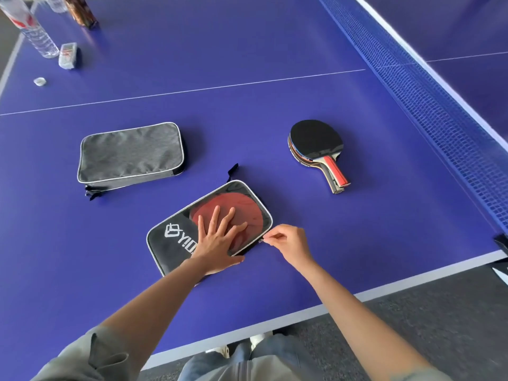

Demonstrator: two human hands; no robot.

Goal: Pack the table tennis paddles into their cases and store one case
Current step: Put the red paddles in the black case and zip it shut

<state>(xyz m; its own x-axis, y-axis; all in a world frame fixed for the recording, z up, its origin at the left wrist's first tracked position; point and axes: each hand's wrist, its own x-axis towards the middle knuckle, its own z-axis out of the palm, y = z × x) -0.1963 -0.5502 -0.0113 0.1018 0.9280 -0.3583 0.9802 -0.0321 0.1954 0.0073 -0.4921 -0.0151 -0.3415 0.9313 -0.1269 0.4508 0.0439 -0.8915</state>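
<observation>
A blue table-tennis bench (247, 105) with white lines and a net (428, 105) carries a closed grey case (129, 155) at the left, a black windowed case (176, 243) near the front edge, stacked paddles (316, 144) to the right, and at the far left corner bottles (35, 31), a small packet (68, 55) and a cap (40, 81).

Bright, even daylight; wide-angle view.
Soft short shadows under hands; pale sheen on surface (247, 50) toward far left. Edges bow w/ lens distortion; bottles (35, 31) at top-left corner slightly blurred.
</observation>
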